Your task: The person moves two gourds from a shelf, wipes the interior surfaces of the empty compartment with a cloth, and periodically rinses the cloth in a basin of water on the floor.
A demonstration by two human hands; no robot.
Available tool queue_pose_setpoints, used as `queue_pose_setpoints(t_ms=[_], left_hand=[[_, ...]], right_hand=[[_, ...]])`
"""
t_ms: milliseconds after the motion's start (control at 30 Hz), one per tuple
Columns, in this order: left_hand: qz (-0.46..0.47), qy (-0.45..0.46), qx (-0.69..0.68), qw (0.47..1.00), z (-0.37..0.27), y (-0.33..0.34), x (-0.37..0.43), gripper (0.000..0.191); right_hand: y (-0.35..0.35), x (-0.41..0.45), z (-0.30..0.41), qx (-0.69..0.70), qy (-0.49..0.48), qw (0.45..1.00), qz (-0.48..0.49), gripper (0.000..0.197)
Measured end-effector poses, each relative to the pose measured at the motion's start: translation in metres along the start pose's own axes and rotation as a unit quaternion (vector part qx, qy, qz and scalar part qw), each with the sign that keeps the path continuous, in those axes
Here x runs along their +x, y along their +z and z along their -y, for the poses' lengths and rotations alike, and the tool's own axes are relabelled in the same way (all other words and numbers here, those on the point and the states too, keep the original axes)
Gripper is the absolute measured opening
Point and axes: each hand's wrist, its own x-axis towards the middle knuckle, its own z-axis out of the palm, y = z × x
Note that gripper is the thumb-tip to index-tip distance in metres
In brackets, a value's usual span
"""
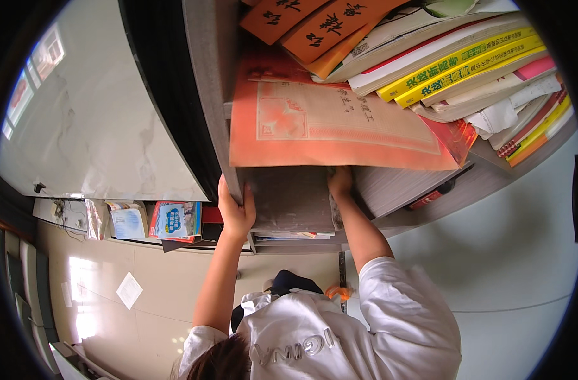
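My left hand [234,209] grips the front edge of a grey wood-grain upright panel [206,95], thumb on one side and fingers on the other. My right hand [341,183] reaches into the shelf compartment, over a dark shelf board [289,199]. Its fingers are partly hidden beneath an overhanging orange-bordered certificate sheet [341,154], so I cannot tell whether they hold anything. This sheet bears printed and handwritten characters. Behind it, orange paper envelopes [334,28] with black brush characters lean against a row of books [455,66], two of them with yellow spines.
Left of the panel is a glossy marbled surface [94,118]. More books [175,221] and loose cables [68,218] rest on a low ledge. A white paper [129,290] lies on the tiled floor [161,280]. An orange object [339,292] is near my body.
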Motion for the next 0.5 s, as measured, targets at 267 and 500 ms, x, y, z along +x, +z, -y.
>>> queue_pose_setpoints(t_ms=[267,500], left_hand=[[0.031,-0.032,-0.003,0.999,-0.008,0.006,0.003,0.042],[0.036,-0.053,0.013,0.998,-0.014,-0.002,0.006,0.043]], right_hand=[[-0.019,-0.03,0.049,0.136,-0.12,0.981,0.073,0.047],[-0.054,-0.079,0.078,0.156,-0.178,0.959,0.154,0.054]])
